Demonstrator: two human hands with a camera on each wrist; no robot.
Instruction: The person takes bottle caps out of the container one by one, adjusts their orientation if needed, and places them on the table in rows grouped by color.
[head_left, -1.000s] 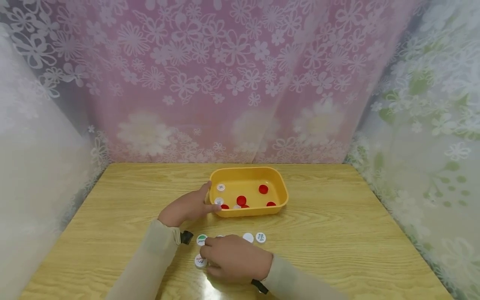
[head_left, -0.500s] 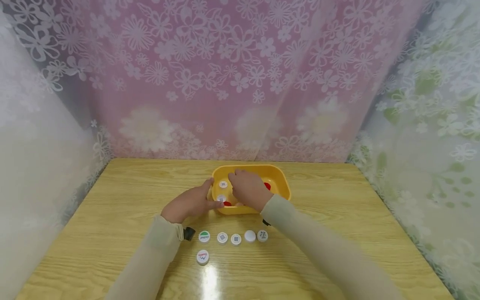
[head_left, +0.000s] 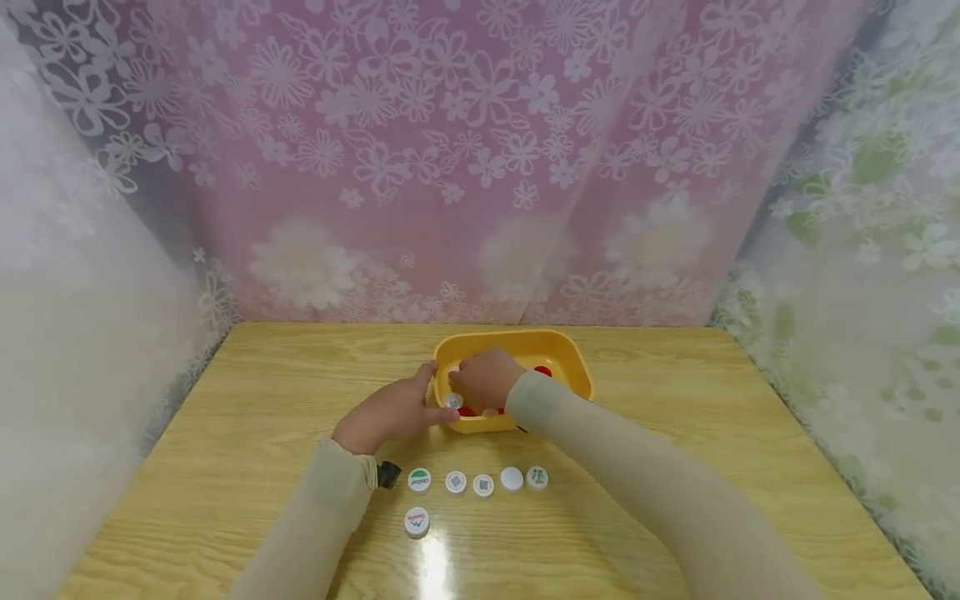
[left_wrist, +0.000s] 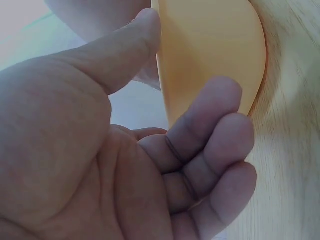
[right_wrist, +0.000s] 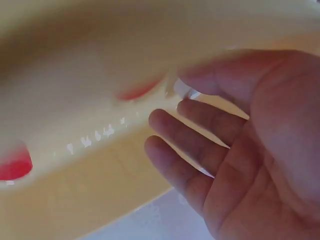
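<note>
A yellow plastic tub (head_left: 573,358) stands near the back of the table. My left hand (head_left: 390,412) grips its left end, thumb at the front corner and a finger at the back corner; the left wrist view shows the thumb against the rim and the other fingers curled beside the wall. Inside the tub, my right hand (head_left: 486,379) pinches a white bottle cap (right_wrist: 185,90) between thumb and index finger, its other fingers loosely bent. Another white cap (head_left: 453,402) and several red caps (head_left: 543,372) lie in the tub, partly hidden by the hands and front wall.
In front of the tub, several white caps form a row on the wooden table (head_left: 660,533), from a green-marked cap (head_left: 419,480) to a patterned cap (head_left: 537,477). A red-lettered cap (head_left: 417,522) sits nearer me. Floral curtains surround the table's back and sides.
My right hand has gone from the caps on the table up into the tub, then left to a white cap there. My left hand stays at the tub's left end.
</note>
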